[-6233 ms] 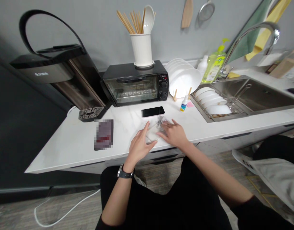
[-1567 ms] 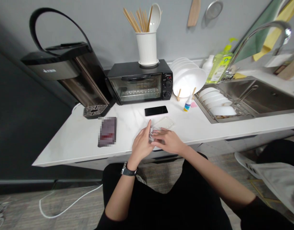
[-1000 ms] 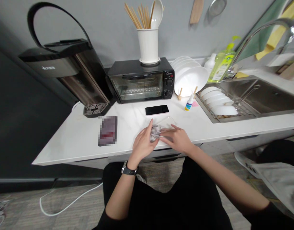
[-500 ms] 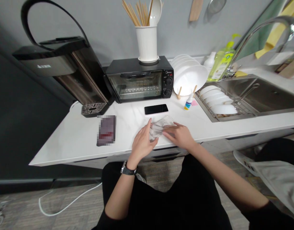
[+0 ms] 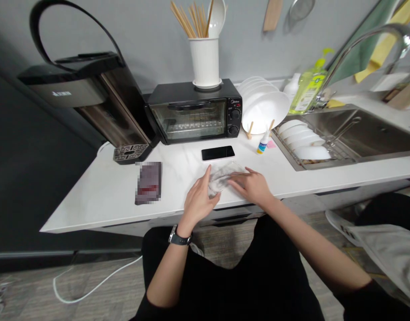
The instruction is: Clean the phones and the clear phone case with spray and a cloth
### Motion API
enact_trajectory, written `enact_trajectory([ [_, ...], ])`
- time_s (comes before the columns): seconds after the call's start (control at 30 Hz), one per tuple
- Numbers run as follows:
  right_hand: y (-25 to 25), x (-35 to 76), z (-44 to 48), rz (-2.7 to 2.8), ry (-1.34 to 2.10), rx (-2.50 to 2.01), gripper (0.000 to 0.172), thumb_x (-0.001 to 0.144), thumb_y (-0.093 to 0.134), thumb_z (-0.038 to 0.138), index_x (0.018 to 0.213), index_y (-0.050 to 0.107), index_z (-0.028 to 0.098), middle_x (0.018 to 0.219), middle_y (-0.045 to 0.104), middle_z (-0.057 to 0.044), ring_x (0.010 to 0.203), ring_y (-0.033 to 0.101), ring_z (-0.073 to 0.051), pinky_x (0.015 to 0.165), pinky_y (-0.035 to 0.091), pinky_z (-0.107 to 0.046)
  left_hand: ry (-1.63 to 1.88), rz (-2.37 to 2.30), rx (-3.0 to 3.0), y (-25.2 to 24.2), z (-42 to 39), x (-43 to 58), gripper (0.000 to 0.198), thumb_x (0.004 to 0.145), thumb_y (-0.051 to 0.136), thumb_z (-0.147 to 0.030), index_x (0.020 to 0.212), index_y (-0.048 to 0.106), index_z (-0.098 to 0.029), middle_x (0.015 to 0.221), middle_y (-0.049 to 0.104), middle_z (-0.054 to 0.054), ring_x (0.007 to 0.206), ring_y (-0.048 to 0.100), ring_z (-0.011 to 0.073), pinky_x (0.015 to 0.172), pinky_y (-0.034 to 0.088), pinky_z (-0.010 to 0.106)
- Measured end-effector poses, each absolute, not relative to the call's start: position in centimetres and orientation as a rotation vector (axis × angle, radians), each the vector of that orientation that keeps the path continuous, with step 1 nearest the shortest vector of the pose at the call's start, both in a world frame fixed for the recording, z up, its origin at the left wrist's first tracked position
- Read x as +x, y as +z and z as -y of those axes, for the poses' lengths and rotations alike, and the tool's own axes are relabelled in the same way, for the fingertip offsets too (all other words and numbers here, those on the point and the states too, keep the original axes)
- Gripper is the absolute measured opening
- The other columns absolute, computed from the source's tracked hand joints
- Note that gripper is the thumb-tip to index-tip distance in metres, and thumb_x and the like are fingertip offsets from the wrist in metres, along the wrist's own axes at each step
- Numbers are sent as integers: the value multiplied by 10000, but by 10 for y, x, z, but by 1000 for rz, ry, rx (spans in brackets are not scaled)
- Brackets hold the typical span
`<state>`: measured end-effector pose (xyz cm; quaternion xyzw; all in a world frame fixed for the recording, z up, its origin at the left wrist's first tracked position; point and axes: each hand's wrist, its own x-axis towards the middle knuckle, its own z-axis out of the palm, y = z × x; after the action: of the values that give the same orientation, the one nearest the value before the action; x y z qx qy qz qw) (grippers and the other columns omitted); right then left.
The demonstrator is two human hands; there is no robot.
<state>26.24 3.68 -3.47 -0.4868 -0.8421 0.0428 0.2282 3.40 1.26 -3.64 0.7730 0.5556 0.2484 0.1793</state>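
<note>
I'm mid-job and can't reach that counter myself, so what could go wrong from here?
The phone lies just beyond the cloth, so a forward stroke might nudge it. The small bottle stands upright past the right hand; a wide swing could tip it. The cloth is also near the front edge of the counter, so it might slip off.

One cloth [image 5: 221, 178], one phone [image 5: 218, 153], perhaps four bowls [image 5: 305, 139].
</note>
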Motion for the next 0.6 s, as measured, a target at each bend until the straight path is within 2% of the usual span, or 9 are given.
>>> enact_trajectory([
  [0.07, -35, 263, -49, 2278, 15, -1453, 472, 1079, 435, 530, 1183, 773, 218, 1220, 782, -99, 1113, 754, -287, 1177, 429, -516, 709, -1566, 2187, -36, -13, 34, 950, 908, 672, -330, 1680, 125, -253, 1493, 579, 137, 1361, 566, 313, 1147, 460, 482],
  [0.17, -37, 239, -46, 2363, 9, -1315, 597, 1024, 497, 632, 1284, 718, 144, 1330, 721, -173, 1271, 674, -319, 1182, 429, -491, 713, -1549, 2185, -37, -13, 32, 941, 912, 655, -318, 1681, 118, -251, 1540, 538, 141, 1382, 550, 307, 1153, 459, 477],
  [0.23, -39, 224, -33, 2448, 109, -1120, 629, 995, 522, 676, 1294, 709, 156, 1349, 714, -156, 1323, 640, -300, 1185, 433, -455, 705, -1537, 2184, -38, -13, 31, 944, 910, 650, -313, 1681, 112, -237, 1543, 531, 152, 1375, 553, 307, 1140, 470, 475],
  [0.3, -38, 225, -21, 2479, 209, -1021, 549, 1019, 495, 653, 1250, 730, 214, 1312, 745, -96, 1284, 670, -266, 1193, 425, -452, 692, -1547, 2177, -39, -13, 31, 950, 908, 654, -314, 1682, 108, -232, 1516, 552, 159, 1362, 563, 309, 1128, 476, 476],
  [0.43, -35, 263, -30, 2401, 149, -1223, 442, 1084, 428, 537, 1185, 761, 264, 1271, 767, -49, 1198, 721, -248, 1196, 417, -488, 695, -1559, 2184, -37, -13, 33, 942, 922, 656, -342, 1682, 105, -260, 1489, 580, 134, 1371, 559, 302, 1148, 458, 469],
  [0.53, -34, 270, -49, 2333, -39, -1421, 487, 1075, 441, 546, 1203, 760, 200, 1236, 774, -115, 1102, 758, -290, 1179, 425, -527, 699, -1556, 2199, -36, -13, 34, 936, 920, 656, -344, 1680, 116, -266, 1499, 571, 125, 1377, 554, 304, 1152, 454, 467],
  [0.6, -36, 254, -50, 2353, -86, -1389, 583, 1041, 476, 608, 1252, 732, 129, 1285, 741, -182, 1174, 725, -330, 1165, 442, -525, 708, -1554, 2194, -36, -13, 33, 934, 919, 651, -332, 1681, 114, -268, 1498, 568, 126, 1370, 559, 298, 1148, 456, 466],
])
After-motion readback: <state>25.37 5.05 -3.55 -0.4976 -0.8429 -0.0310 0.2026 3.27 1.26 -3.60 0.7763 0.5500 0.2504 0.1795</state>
